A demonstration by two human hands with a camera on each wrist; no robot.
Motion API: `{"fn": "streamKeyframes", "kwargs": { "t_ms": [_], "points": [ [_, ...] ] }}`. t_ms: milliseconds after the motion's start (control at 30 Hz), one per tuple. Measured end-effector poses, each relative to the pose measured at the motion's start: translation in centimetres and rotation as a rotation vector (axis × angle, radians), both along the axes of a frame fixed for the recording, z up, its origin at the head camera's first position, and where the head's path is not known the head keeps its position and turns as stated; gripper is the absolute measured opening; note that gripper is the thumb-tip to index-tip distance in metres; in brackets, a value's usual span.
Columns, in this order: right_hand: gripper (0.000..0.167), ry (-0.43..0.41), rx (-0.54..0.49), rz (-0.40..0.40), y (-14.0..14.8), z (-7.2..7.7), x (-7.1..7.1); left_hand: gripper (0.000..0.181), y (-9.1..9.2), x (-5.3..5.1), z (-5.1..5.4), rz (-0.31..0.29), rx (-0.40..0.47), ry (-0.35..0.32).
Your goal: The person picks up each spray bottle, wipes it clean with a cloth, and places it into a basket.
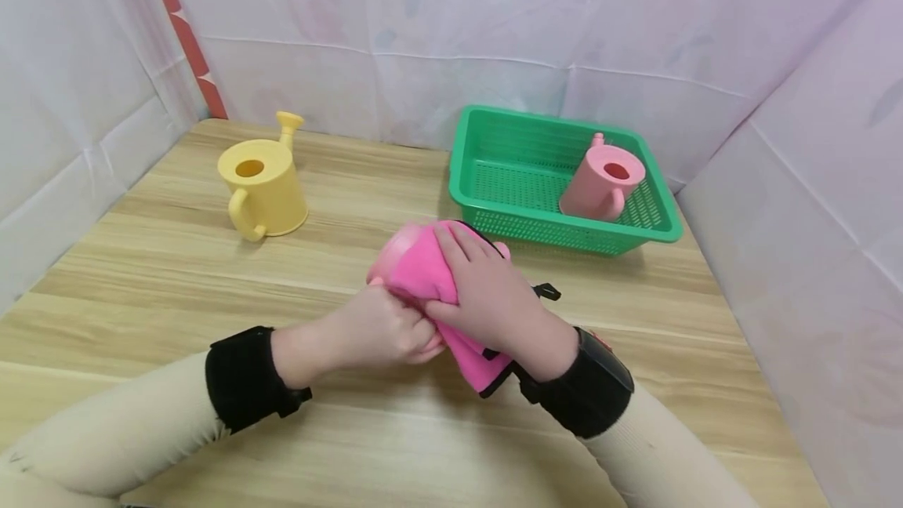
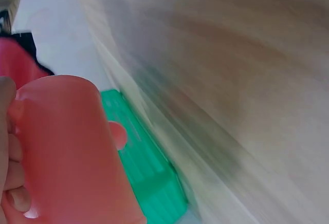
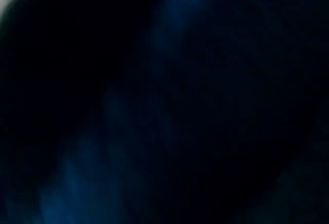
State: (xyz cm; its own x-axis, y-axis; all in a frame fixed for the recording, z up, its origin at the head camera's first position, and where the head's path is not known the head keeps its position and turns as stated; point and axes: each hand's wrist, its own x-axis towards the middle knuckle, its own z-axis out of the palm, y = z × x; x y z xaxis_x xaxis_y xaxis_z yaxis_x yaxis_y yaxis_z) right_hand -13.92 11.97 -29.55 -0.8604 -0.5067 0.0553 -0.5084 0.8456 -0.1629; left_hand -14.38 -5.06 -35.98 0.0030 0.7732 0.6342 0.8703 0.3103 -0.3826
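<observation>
Gripping a pink watering can [image 2: 72,152] by its handle with my left hand [image 1: 384,328], fingers curled tight. Right hand [image 1: 487,288] laid over a bright pink cloth [image 1: 421,263], fingers extended along it, pressing it to the can's side. Hands close together, nearly meeting; black bands [image 1: 243,379] on both wrists. Cloth black-edged, one corner hanging toward 6 o'clock, a black loop [image 1: 546,291] sticking out at 3. Right wrist view too dark to read. Wood-grain surface [image 1: 353,445] beneath. Clock taken from my hands: yellow watering can [image 1: 278,194] at 10, upright, apart from everything, handle to its 7, spout to its 1. Green basket [image 1: 462,155] at 1 to 2, second pink watering can [image 1: 592,186] inside, at its 3 o'clock end. Pale curtain [image 1: 466,6] beyond, at 12.
</observation>
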Motion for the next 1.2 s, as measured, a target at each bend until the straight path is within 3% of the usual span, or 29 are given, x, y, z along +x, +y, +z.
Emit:
{"fn": "streamKeyframes", "kwargs": {
  "t_ms": [167, 300, 533, 767, 1000, 1200],
  "points": [
    [0.084, 0.01, -0.066, 0.029, 1.1, -0.3, 0.5, 0.029, -0.6, -0.4, 0.1, 0.03, -0.011, 0.056],
    [0.085, 0.008, -0.093, 0.053, 0.9, -0.3, 0.5, 0.03, -0.6, -0.1, 0.1, -0.015, -0.022, 0.06],
    [0.095, -0.128, -0.122, 0.011, -0.4, 0.3, -0.7, 0.034, 0.4, 0.7, 0.2, -0.084, -0.072, 0.021],
    [0.101, -0.193, -0.115, -0.01, -1.8, 0.7, -1.6, 0.031, 1.3, 1.4, 0.2, -0.097, -0.089, 0.069],
    [0.109, -0.239, -0.161, -0.076, -1.0, 0.6, -1.1, 0.034, 0.5, 0.9, 0.5, -0.09, -0.092, 0.065],
    [0.088, -0.238, -0.292, 0.0, 0.5, -0.4, -0.9, 0.036, -0.7, -0.1, 0.5, -0.059, -0.052, 0.065]
  ]
}}
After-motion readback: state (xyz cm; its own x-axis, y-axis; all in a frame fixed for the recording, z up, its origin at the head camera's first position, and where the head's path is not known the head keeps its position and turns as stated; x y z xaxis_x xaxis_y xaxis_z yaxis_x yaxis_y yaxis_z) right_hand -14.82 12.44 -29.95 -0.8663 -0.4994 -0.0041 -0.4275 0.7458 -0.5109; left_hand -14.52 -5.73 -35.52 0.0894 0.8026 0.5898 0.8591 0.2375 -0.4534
